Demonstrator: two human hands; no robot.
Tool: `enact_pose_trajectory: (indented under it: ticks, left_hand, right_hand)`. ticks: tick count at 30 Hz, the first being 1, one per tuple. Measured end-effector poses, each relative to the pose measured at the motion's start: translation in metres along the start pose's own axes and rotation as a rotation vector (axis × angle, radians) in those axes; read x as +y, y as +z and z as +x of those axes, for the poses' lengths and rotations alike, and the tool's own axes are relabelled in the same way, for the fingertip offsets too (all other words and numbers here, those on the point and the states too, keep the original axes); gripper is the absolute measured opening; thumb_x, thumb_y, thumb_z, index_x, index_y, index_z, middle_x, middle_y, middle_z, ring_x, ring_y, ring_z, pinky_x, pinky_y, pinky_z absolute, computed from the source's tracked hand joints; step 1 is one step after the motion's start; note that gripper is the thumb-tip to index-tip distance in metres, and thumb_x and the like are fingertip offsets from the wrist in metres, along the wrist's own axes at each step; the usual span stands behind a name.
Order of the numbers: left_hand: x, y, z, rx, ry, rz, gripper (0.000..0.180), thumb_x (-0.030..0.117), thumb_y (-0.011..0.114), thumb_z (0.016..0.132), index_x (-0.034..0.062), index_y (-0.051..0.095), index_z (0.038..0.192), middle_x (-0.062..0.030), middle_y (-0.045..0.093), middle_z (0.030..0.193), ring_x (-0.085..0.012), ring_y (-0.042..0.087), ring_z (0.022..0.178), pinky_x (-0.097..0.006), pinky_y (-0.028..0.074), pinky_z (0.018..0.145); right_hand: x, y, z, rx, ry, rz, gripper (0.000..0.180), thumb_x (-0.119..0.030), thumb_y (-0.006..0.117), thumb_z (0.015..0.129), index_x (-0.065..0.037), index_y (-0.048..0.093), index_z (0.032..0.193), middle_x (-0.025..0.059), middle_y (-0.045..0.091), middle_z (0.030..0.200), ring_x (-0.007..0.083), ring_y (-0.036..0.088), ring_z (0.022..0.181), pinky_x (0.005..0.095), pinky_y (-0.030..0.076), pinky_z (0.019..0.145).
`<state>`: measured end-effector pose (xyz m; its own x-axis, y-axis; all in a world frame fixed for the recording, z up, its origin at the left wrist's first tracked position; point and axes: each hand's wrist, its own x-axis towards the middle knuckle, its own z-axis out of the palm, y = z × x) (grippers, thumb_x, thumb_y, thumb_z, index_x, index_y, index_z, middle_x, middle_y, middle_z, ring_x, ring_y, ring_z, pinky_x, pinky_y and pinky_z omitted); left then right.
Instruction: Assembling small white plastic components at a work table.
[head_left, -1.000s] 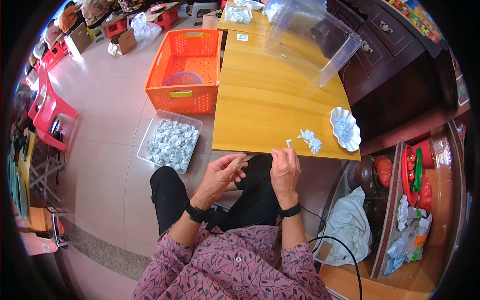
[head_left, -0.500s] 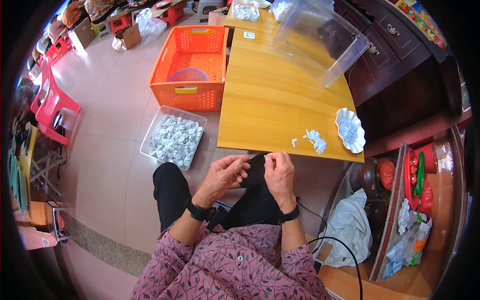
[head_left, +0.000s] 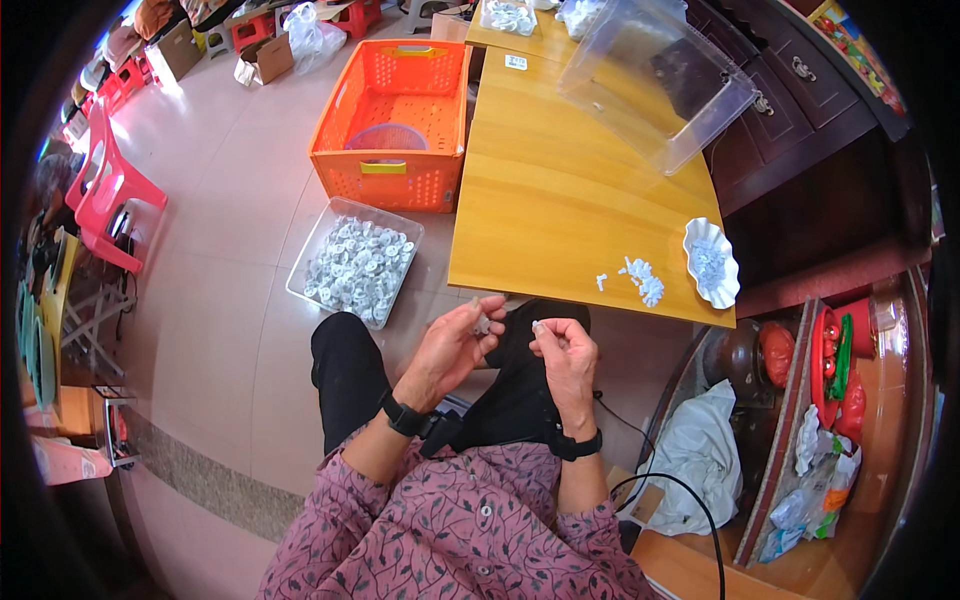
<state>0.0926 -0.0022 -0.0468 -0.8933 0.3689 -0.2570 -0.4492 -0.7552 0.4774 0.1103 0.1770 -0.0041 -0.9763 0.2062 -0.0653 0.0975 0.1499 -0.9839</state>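
A clear tray [head_left: 375,216] of greyish-white round parts [head_left: 357,265] stood beyond and left of the left hand [head_left: 452,345], which pinched a small whitish piece [head_left: 482,326]. Beside it, the right hand [head_left: 566,362] gripped a tiny white piece [head_left: 536,324]. Beyond that hand and rightward lay loose white pieces [head_left: 649,289], then a scalloped bowl [head_left: 722,299].

Homelike workroom, tub [head_left: 316,240] of small parts [head_left: 358,265], drawered cabinet [head_left: 815,110]

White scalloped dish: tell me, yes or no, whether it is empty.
No, small pale pieces lie in the white scalloped dish.
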Motion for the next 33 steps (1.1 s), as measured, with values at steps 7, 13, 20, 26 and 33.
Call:
enact_pose_trajectory:
  ticks: [7,13,20,26,33]
  left_hand:
    - [0.005,0.02,-0.008,-0.1,-0.004,-0.147,0.04,0.022,0.053,0.104,-0.0059,0.054,0.132,-0.0151,0.063,0.117,-0.0214,0.064,0.106,-0.035,0.054,0.096]
    - [0.003,0.008,-0.009,-0.106,-0.014,0.222,0.03,0.026,0.057,0.104,0.0016,0.064,0.12,-0.0041,0.067,0.097,-0.0091,0.064,0.079,-0.02,0.051,0.065]
    - [-0.001,0.015,-0.011,-0.07,0.031,0.389,0.021,0.025,0.062,0.101,0.0057,0.067,0.108,0.003,0.065,0.084,-0.0039,0.06,0.072,-0.017,0.045,0.06]
    - [0.002,0.016,-0.012,-0.037,0.047,0.378,0.017,0.024,0.064,0.1,0.0075,0.066,0.103,0.0039,0.065,0.082,-0.0033,0.059,0.069,-0.017,0.045,0.058]
    - [-0.002,0.011,-0.009,-0.096,0.06,0.233,0.018,0.024,0.064,0.1,0.0066,0.066,0.104,0.0017,0.065,0.084,-0.0029,0.058,0.068,-0.015,0.045,0.056]
  right_hand:
    - [-0.016,0.003,-0.015,-0.076,-0.038,-0.034,0.009,-0.008,0.066,0.094,0.001,0.064,0.093,0.0028,0.065,0.084,0.0068,0.061,0.073,0.0223,0.049,0.066]
    - [-0.02,0.009,-0.017,-0.066,-0.211,-0.159,0.004,-0.004,0.068,0.092,0.0,0.066,0.092,-0.0004,0.063,0.085,0.0048,0.058,0.072,0.0206,0.047,0.065]
    - [-0.032,0.016,-0.02,-0.078,-0.286,-0.276,0.005,-0.002,0.068,0.09,0.001,0.065,0.091,0.0052,0.062,0.088,0.0086,0.059,0.068,0.0239,0.05,0.06]
    - [-0.031,0.024,-0.021,-0.066,-0.312,-0.258,0.005,-0.002,0.069,0.091,0.002,0.065,0.092,0.0058,0.062,0.089,0.0088,0.061,0.07,0.0233,0.051,0.061]
    - [-0.022,0.032,-0.022,-0.009,-0.263,-0.1,0.005,-0.002,0.068,0.093,0.002,0.065,0.095,0.0037,0.062,0.092,0.008,0.062,0.072,0.0225,0.051,0.064]
